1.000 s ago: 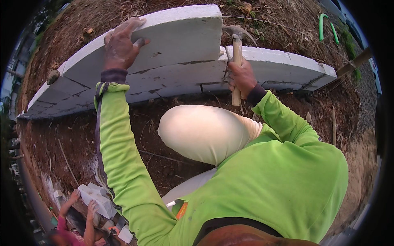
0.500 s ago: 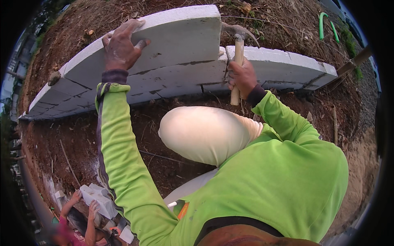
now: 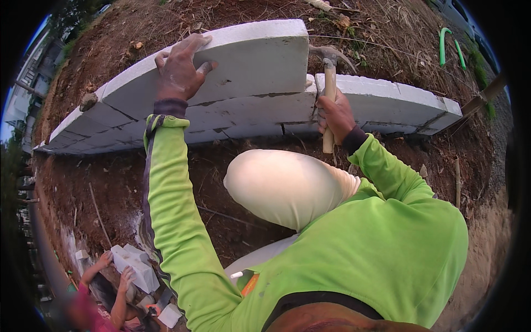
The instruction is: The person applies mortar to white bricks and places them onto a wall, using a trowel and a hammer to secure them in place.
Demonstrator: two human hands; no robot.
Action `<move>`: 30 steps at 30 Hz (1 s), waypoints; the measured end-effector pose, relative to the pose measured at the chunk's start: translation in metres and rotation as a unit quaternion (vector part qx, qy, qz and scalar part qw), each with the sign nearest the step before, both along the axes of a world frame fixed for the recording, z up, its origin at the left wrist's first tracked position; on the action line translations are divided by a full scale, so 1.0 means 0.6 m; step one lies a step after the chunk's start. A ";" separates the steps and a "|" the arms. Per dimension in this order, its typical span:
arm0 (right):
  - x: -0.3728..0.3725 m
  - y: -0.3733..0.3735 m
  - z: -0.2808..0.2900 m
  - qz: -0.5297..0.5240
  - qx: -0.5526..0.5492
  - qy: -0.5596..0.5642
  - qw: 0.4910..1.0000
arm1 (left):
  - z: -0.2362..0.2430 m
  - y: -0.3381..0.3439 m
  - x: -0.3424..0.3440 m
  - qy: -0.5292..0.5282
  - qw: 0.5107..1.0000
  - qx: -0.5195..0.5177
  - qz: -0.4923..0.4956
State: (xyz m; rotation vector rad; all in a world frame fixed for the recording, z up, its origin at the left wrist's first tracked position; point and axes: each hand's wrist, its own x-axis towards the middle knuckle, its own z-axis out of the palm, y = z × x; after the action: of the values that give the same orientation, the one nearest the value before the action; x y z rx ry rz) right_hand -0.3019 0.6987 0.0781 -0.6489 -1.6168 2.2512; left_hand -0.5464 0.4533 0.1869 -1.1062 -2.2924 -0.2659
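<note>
My left hand [image 3: 181, 67] lies over the top edge of a white block [image 3: 265, 62] in the upper course of a low wall. Its fingers are spread and reach over the edge, and the thumb rests against the near face. With my right hand [image 3: 338, 113] I grip the pale wooden handle of a claw hammer [image 3: 329, 83], held upright by the block's right end. The hammer's metal head is up, beside the block's end face; whether they touch I cannot tell. Right of the block, the lower course [image 3: 387, 95] shows its top.
Reddish soil [image 3: 110, 182] lies below the wall and dry grass [image 3: 376, 27] behind it. A thin string [image 3: 376, 42] runs behind the wall. A wooden post [image 3: 487, 94] stands at its right end. At lower left, another person's hands [image 3: 126, 276] touch a white block [image 3: 137, 268].
The whole view has shifted slightly, so everything appears a little lower and further right. My hands, the block and the hammer keep about the same places relative to each other.
</note>
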 end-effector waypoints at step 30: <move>-0.113 -0.395 -0.385 0.696 0.551 0.080 0.454 | -0.383 -0.408 0.573 -0.376 0.733 0.450 0.344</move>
State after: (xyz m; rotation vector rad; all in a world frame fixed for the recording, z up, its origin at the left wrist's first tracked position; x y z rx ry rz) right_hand -0.3694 0.4614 -0.1532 1.7100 -3.2937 0.6566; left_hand -0.2026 0.2082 -0.0431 0.4672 -2.4548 -1.5181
